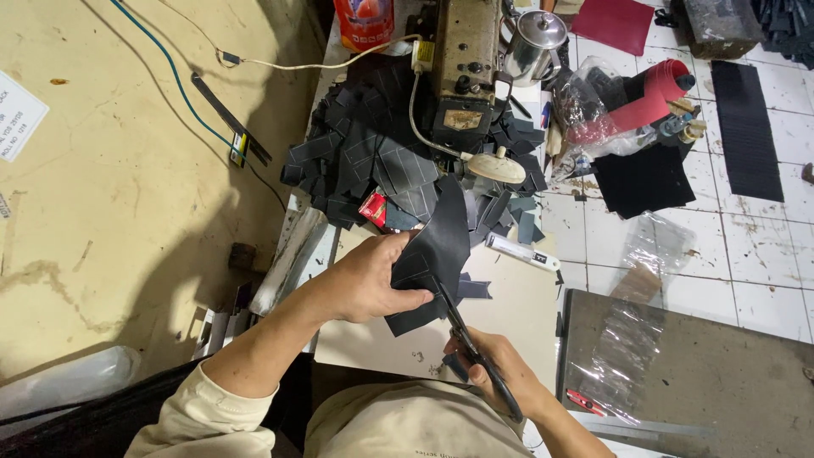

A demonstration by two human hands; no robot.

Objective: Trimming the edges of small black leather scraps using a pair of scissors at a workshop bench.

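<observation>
My left hand is closed on a black piece of fabric, with my thumb on top and my fingers under it. I hold it up just over the pale work table, near the middle and close to me. The piece looks thin, soft and light, I think, because it bends and hangs down where I am not holding it. It would flop if I held only one corner, so I grip it close to the spot being cut to keep it flat. My right hand is closed around the handles of black scissors. The blades point up and to the far side and touch the near edge of the piece. Farther away sits an old sewing machine, and a big pile of dark cut pieces lies all around its base. A small red packet peeks out of the pile, just beyond my left hand. A white ruler-like strip lies to the right of the piece. On the right are a red roll and a metal kettle. The pile is close, so the hanging end could brush it.
</observation>
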